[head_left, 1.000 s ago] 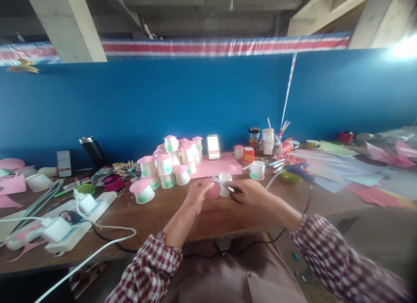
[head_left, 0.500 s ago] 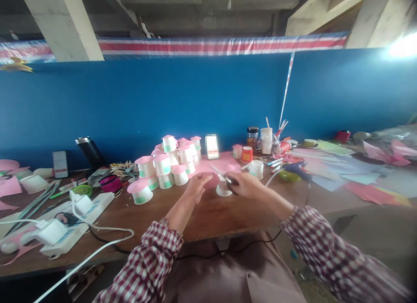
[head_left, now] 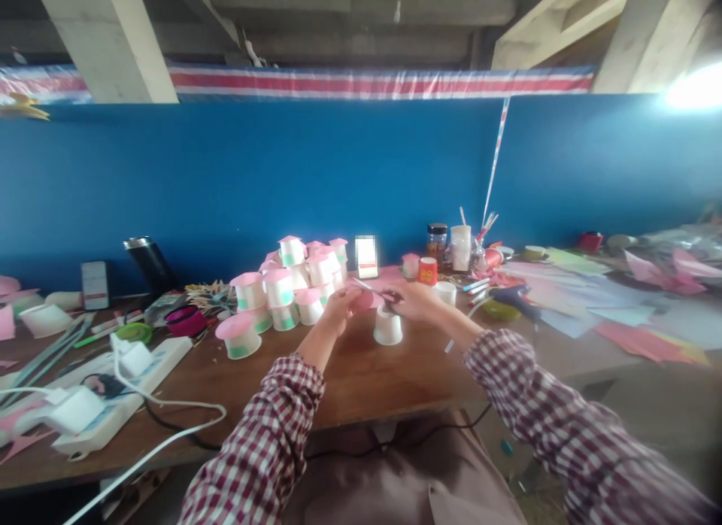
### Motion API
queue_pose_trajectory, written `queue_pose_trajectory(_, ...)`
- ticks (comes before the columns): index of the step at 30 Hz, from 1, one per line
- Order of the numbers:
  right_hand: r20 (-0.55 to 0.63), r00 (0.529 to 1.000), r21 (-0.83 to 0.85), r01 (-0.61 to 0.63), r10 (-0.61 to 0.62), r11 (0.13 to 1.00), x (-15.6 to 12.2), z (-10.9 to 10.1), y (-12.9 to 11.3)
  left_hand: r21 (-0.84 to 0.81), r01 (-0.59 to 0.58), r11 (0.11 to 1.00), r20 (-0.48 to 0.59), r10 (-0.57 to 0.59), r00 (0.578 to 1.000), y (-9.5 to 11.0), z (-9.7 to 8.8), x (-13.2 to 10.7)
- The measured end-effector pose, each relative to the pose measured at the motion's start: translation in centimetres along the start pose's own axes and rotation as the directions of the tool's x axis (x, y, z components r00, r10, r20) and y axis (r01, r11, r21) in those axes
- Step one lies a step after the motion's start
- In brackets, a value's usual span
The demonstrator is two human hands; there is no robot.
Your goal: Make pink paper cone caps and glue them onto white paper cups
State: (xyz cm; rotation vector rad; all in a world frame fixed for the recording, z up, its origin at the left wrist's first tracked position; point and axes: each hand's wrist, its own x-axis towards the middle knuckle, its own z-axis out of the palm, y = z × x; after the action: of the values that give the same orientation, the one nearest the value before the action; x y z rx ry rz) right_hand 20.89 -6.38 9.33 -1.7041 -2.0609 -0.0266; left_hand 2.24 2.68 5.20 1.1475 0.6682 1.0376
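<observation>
My left hand [head_left: 335,314] is closed on a round piece of pink paper [head_left: 362,302], held above the table. In my right hand [head_left: 416,302] is a pair of scissors [head_left: 369,288], its blades pointing left at the paper's upper edge. Whether the blades are apart is too small to tell. Just below and in front of the right hand, a white paper cup [head_left: 389,331] stands upside down on the wooden table [head_left: 350,382]. Left of my hands, several upturned cups with pink paper tops [head_left: 278,286] are stacked.
A white power strip [head_left: 132,393] with plugs and cables lies on the left, near a leaning black bottle [head_left: 150,263]. Behind my hands stand a blurred-out white item [head_left: 367,256] and a red cup [head_left: 427,271]. Loose coloured paper [head_left: 569,299] covers the right side.
My right hand has moved up and slightly left, bringing the scissors across the pink paper's edge. The upside-down cup beneath is less covered. The view has shifted a little.
</observation>
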Motion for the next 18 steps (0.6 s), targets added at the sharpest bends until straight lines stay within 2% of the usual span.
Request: queue_pose_trajectory(18, 0.005, 1.000, 0.089, 0.020, -0.021, 0.996, -0.47, -0.50, -0.27, 0.097, 0.018, 0.995, 0.030, -0.021, 0.999, 0.10, -0.51, 0.37)
